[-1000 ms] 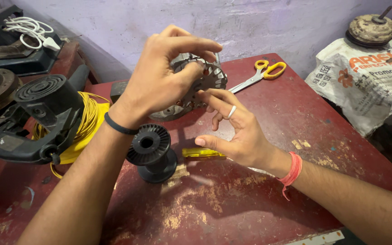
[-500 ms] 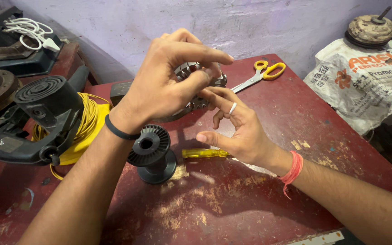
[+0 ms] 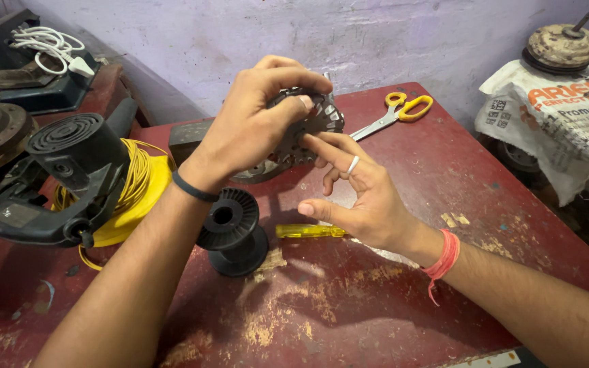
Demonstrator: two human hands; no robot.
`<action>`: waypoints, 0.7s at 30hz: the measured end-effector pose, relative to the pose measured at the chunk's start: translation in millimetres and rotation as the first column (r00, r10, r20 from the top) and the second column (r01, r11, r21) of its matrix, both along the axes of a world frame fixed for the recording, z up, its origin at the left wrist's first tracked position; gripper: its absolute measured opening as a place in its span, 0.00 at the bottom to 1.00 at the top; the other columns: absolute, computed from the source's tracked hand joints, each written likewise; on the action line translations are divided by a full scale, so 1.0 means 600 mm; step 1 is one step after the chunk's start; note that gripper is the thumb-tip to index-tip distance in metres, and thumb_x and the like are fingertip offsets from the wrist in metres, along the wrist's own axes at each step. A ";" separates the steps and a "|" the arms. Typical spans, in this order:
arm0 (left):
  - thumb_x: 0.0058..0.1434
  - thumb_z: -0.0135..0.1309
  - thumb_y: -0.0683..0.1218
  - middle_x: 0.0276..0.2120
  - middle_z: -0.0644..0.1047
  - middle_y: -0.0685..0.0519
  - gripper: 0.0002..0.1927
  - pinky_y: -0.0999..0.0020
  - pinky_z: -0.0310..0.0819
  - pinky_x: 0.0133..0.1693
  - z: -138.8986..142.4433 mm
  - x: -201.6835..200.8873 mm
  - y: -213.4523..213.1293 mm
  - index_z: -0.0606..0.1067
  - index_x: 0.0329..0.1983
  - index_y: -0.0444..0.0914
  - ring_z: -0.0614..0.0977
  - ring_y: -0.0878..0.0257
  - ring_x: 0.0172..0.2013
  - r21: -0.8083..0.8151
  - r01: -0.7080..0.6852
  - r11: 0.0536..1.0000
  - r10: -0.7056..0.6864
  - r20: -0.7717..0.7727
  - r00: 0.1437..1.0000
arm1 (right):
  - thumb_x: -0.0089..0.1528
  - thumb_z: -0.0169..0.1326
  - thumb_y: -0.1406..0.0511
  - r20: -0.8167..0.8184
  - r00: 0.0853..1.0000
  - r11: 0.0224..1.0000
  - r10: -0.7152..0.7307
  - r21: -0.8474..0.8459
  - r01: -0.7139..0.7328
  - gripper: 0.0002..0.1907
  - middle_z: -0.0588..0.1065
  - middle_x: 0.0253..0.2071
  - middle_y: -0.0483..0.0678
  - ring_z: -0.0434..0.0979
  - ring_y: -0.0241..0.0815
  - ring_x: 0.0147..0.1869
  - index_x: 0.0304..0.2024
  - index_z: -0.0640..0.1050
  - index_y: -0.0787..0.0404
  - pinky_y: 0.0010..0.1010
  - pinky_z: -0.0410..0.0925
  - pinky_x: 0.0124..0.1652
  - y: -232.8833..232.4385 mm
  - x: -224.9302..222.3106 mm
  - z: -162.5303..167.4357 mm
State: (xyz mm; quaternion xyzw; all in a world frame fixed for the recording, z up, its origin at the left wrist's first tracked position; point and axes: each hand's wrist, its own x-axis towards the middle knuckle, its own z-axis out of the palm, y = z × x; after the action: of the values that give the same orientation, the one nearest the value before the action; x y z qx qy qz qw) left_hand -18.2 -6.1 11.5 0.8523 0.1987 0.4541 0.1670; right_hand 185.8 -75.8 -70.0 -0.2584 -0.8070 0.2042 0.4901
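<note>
the left hand (image 3: pixel 253 129) grips a round grey slotted metal core (image 3: pixel 301 133) by its upper edge, holding it tilted in the air above the worn red counter (image 3: pixel 390 286). the right hand (image 3: pixel 363 197) is open, its fingertips touching the core's lower right side, thumb held apart. below the hands an empty black spool (image 3: pixel 230 228) lies on the counter with a yellow-handled screwdriver (image 3: pixel 308 231) beside it. yellow-handled scissors (image 3: pixel 397 112) lie farther back; a black power tool (image 3: pixel 63 177) sits at left.
</note>
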 end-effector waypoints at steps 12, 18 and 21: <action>0.63 0.55 0.42 0.37 0.84 0.55 0.09 0.72 0.80 0.44 -0.009 0.009 0.016 0.81 0.44 0.34 0.83 0.70 0.39 -0.293 0.037 0.955 0.012 0.165 0.986 | 0.58 0.69 0.62 -0.030 0.999 1.000 0.022 -0.005 -0.022 0.38 0.70 0.66 0.53 0.71 0.36 0.56 0.68 0.71 0.68 0.24 0.70 0.50 -0.001 0.001 -0.002; 0.59 0.62 0.43 0.37 0.83 0.54 0.11 0.72 0.79 0.44 -0.013 0.023 0.011 0.80 0.44 0.34 0.82 0.69 0.38 -0.113 -0.107 0.988 0.114 0.058 0.992 | 0.60 0.67 0.68 -0.168 0.981 0.994 0.097 -0.030 -0.104 0.34 0.70 0.64 0.53 0.71 0.35 0.57 0.66 0.71 0.72 0.24 0.70 0.49 0.007 0.002 -0.011; 0.58 0.62 0.42 0.39 0.83 0.54 0.14 0.72 0.79 0.45 -0.015 0.023 0.014 0.79 0.46 0.34 0.83 0.70 0.40 -0.098 -0.083 0.992 0.090 0.064 0.994 | 0.60 0.66 0.71 -0.227 0.967 0.989 0.112 -0.065 -0.129 0.31 0.70 0.62 0.53 0.71 0.34 0.56 0.65 0.72 0.72 0.23 0.70 0.48 0.011 0.004 -0.018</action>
State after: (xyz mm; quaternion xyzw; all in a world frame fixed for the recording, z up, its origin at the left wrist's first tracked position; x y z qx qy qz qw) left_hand -4.5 2.4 2.3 0.8179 0.2510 0.4799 0.1942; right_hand 188.0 -69.3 -81.1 -0.2036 -0.7525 0.2932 0.5535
